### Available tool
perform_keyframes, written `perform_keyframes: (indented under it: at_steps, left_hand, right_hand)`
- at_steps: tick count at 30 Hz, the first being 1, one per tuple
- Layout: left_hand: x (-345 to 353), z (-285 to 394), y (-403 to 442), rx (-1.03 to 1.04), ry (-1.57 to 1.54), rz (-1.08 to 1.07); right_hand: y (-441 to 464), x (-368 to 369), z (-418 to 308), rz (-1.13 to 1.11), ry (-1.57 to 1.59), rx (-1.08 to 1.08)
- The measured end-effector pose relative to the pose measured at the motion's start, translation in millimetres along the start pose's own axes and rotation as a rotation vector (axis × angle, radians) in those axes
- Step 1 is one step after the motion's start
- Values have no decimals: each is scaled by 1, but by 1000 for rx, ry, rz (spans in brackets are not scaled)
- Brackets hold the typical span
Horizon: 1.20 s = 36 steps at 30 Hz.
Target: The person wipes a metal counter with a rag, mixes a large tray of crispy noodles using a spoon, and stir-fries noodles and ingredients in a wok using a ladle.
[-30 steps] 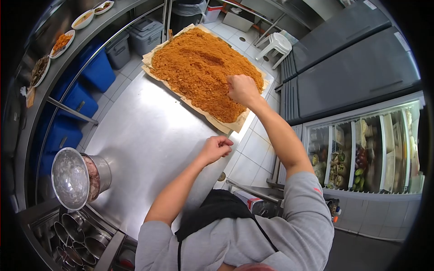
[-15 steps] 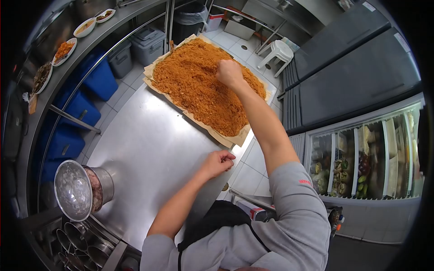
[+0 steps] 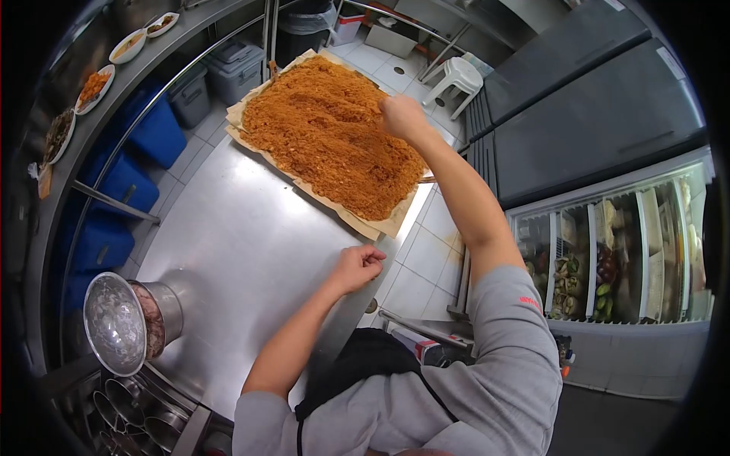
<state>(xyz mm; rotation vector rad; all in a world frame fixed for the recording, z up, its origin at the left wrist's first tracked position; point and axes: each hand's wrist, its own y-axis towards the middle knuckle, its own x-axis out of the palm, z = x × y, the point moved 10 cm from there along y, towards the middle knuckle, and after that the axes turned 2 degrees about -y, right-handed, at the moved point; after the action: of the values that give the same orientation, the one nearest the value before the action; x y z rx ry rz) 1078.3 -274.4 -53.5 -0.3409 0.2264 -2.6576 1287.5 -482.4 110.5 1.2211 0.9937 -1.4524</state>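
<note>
A wide layer of orange-brown crumbly food [image 3: 327,137] lies on brown paper [image 3: 357,222] at the far end of the steel table [image 3: 228,228]. My right hand [image 3: 404,118] is closed over the right edge of the food, its fingertips pressed together; whatever they grip is hidden. My left hand [image 3: 359,267] is near the table's right edge, below the paper's near corner, with its fingers curled. Nothing can be made out in it.
A metal pot [image 3: 160,311] with a tilted metal bowl [image 3: 115,323] stands at the table's left. Filled white dishes [image 3: 95,89] line the left shelf. Blue bins [image 3: 156,137], a white stool [image 3: 458,76] and a glass-fronted fridge [image 3: 608,251] surround the table.
My right hand moved left across the food, then back to its right edge. The food's surface shows altered ridges. My left hand stays near the table edge, and the view has shifted slightly.
</note>
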Motion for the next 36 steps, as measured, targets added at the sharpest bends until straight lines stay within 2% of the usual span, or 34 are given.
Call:
perform_keyframes:
  at_steps: [6, 11, 17, 20, 27, 30, 32, 34, 36]
  left_hand:
    - [1, 1, 0, -27, -8, -8]
    - [1, -1, 0, -48, 8, -9]
    - [2, 1, 0, -43, -4, -7]
    - [2, -1, -1, -41, -5, 1]
    - [3, 2, -2, -33, 37, -7]
    - [9, 41, -5, -93, -401, 11]
    - [11, 96, 6, 77, -651, 55]
    - [8, 126, 29, 115, -828, 67]
    - [0, 118, 59, 48, -1047, 138]
  right_hand:
    - [-62, 15, 31, 19, 79, 53]
    - [-101, -24, 32, 109, 116, 150]
    - [-130, -2, -17, 131, 184, -13]
    - [-143, 8, -29, -16, 130, -5]
    - [-145, -60, -22, 156, 89, -14]
    - [-143, -66, -13, 276, 170, -8]
    - [-151, -90, -11, 422, 280, 6]
    - [-160, -111, -11, 532, 368, 45]
    - [-172, -125, -12, 609, 421, 107]
